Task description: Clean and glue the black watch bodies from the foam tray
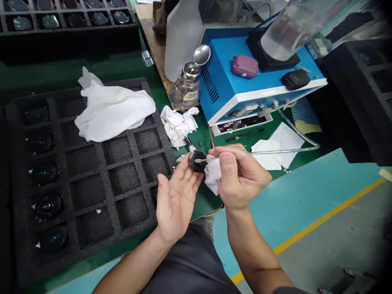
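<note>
My left hand [179, 194] is palm up, with a small black round watch case [194, 165] resting on its fingertips and the thumb held apart. My right hand [241, 175] pinches a thin clear tube [284, 152] between thumb and fingers. The narrow tip of the tube reaches across to the watch case and appears to touch its face. From the blue box-shaped machine [222, 77], a hose [301, 132] curves round to the tube. Crumpled white tissue [212, 175] lies behind the watch case, partly hidden by my hands.
At left, a black foam tray [124, 153] holds several round watch parts in its left column, with a white cloth [114, 108] draped over it. A glass alcohol bottle [185, 87] with its lid up stands beside the machine. A purple watch case [245, 66] sits on top.
</note>
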A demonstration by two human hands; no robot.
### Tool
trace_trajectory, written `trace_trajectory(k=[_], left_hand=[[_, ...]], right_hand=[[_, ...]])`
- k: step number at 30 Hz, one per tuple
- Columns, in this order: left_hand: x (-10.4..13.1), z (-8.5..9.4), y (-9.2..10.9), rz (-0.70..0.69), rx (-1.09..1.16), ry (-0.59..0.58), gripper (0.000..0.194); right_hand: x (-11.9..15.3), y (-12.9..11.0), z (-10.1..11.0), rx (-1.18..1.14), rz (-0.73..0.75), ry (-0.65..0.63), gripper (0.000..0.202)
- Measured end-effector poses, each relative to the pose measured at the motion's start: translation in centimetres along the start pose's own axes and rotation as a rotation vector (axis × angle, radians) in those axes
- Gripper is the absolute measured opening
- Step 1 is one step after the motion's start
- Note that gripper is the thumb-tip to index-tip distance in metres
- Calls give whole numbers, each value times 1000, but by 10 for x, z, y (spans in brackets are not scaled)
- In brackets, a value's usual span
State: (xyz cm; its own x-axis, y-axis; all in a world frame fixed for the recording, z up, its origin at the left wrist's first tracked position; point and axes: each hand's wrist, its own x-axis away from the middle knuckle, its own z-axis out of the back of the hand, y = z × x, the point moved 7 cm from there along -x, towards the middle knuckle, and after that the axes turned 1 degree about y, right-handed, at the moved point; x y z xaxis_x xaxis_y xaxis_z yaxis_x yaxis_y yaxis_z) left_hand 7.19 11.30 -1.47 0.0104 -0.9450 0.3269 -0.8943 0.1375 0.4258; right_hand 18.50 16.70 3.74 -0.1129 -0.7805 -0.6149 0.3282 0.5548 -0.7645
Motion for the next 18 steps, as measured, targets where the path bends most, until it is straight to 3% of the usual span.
trace_trajectory(k=[18], left_hand=[[0,0,0,13,-13,20,70]], right_hand=[[0,0,0,-19,-6,4,14]])
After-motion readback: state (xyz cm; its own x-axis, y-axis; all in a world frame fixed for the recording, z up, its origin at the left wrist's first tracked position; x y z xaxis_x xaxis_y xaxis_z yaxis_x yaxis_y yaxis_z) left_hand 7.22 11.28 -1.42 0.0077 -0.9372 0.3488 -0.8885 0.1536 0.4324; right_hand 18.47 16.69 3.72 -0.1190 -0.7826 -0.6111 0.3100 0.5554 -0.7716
